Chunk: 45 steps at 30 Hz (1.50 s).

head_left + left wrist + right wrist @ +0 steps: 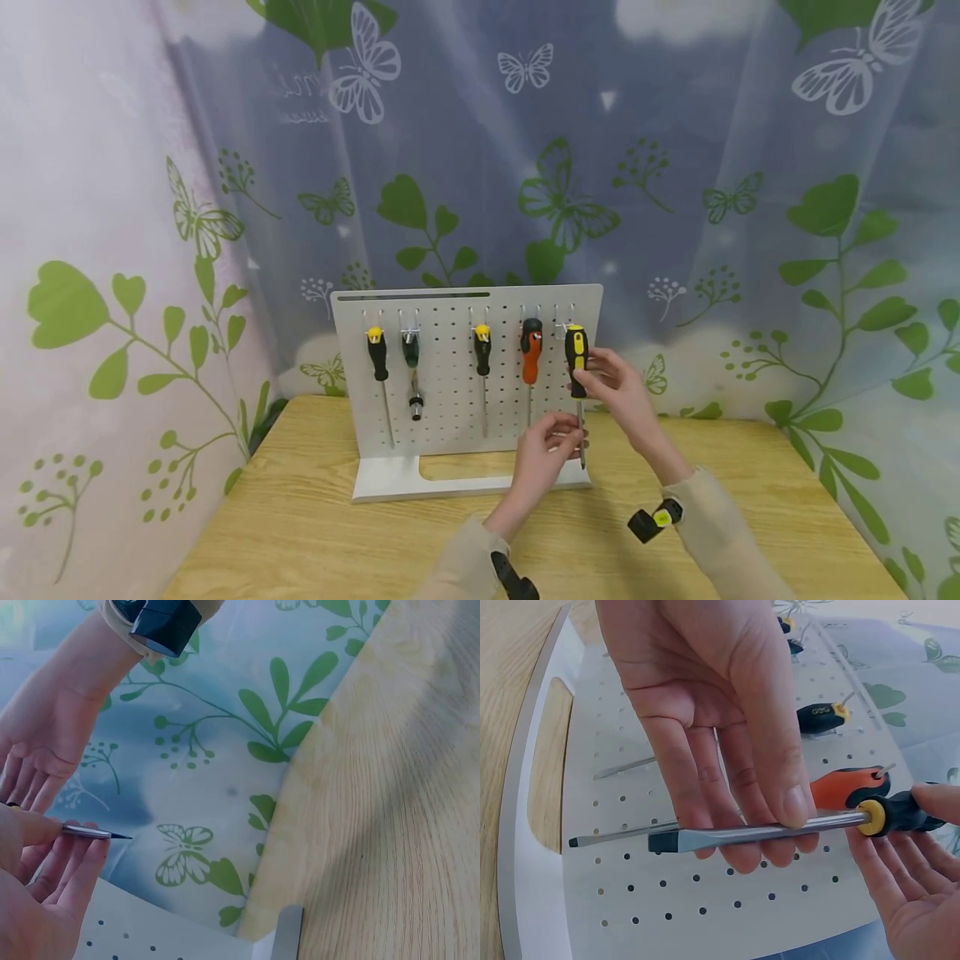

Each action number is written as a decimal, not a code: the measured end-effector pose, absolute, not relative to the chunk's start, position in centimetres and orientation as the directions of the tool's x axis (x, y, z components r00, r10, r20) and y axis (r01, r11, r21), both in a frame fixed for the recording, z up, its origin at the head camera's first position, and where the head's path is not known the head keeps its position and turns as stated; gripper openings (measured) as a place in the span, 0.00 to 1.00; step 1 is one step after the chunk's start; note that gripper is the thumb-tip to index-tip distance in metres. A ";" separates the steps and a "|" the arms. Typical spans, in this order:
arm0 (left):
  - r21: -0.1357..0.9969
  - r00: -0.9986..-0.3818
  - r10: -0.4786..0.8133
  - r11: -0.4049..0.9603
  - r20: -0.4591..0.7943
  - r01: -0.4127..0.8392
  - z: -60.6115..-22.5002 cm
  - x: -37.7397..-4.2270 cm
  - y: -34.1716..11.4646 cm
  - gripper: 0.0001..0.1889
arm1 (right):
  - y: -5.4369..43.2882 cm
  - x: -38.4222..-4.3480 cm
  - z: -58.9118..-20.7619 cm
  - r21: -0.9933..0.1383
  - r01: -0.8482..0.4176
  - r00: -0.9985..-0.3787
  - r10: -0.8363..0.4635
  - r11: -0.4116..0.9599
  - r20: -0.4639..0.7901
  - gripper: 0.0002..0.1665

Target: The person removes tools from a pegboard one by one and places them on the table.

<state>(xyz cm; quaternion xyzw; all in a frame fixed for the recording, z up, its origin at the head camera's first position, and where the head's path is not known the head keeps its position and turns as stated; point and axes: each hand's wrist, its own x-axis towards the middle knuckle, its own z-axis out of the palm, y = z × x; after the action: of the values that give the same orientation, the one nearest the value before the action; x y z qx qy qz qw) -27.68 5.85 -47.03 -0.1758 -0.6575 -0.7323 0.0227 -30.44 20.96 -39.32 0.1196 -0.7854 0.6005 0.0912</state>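
A flat-blade screwdriver [576, 358] with a black and yellow handle is held upright, blade down, before the right end of a white pegboard [450, 400]. My right hand [622, 396] grips its handle between thumb and fingers. Lower down, my left hand [543, 450] pinches the steel shaft [780, 829], thumb on one side and fingers behind. The dark tip [664, 841] sticks out past the left fingers. Close behind the handle's top is a clear hook [564, 315], partly covered by it.
To the left hang an orange and black screwdriver [531, 350], two black and yellow screwdrivers, one [482, 350] near the middle and one [377, 354] at far left, and a green-handled driver [411, 350] with a metal socket end. The pegboard's base stands on a wooden table [300, 533], with a printed curtain [465, 167] behind.
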 end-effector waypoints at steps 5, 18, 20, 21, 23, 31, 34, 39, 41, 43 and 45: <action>0.954 -0.927 0.236 -0.147 0.291 0.262 -46.6 -26.8 5.8 0.11 | 21.4 -29.6 -39.3 -0.923 -0.304 -0.953 -0.060 0.237 0.298 0.29; 0.972 -0.900 0.372 -0.149 0.227 0.183 -47.4 -25.1 7.2 0.12 | 24.4 -27.2 -40.7 -0.935 -0.247 -0.969 -0.037 0.253 0.246 0.33; 0.975 -0.896 0.390 -0.153 0.210 0.162 -47.7 -24.8 7.6 0.12 | 25.0 -26.9 -41.1 -0.939 -0.224 -0.974 -0.025 0.262 0.226 0.35; 0.976 -0.894 0.398 -0.155 0.206 0.156 -47.9 -24.7 7.8 0.12 | 25.2 -26.8 -41.4 -0.938 -0.218 -0.975 -0.021 0.271 0.221 0.35; 0.977 -0.891 0.410 -0.153 0.197 0.146 -48.3 -24.5 8.3 0.12 | 25.8 -26.5 -41.8 -0.936 -0.208 -0.977 -0.014 0.285 0.213 0.37; 0.985 -0.877 0.458 -0.149 0.146 0.086 -49.8 -23.0 10.1 0.12 | 27.8 -25.1 -43.8 -0.948 -0.130 -0.990 0.013 0.289 0.140 0.38; 0.987 -0.883 0.454 -0.148 0.122 0.061 -50.3 -22.4 10.9 0.10 | 28.6 -24.5 -44.6 -0.955 -0.081 -0.995 0.030 0.286 0.093 0.39; 0.988 -0.891 0.442 -0.152 0.098 0.033 -51.2 -21.4 12.5 0.09 | 30.1 -23.6 -45.9 -0.955 -0.040 -0.997 0.045 0.294 0.056 0.39; 0.990 -0.894 0.439 -0.139 0.088 0.030 -51.6 -21.0 13.0 0.08 | 30.6 -23.3 -46.3 -0.954 -0.035 -0.998 0.045 0.298 0.051 0.39; 0.993 -0.898 0.434 -0.118 0.067 0.016 -51.8 -20.6 13.5 0.08 | 31.1 -23.0 -46.8 -0.950 -0.021 -0.998 0.043 0.311 0.036 0.39; 0.997 -0.905 0.423 -0.081 0.048 0.015 -52.1 -20.3 14.0 0.07 | 31.5 -22.8 -47.3 -0.948 0.001 -0.999 0.037 0.319 0.012 0.40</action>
<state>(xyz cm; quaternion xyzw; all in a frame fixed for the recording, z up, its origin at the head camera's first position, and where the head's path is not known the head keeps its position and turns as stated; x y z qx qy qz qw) -20.28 13.99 -52.06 -0.1652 -0.6629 -0.7163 -0.1424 -22.81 31.49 -47.32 -0.0118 -0.8121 0.5833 0.0157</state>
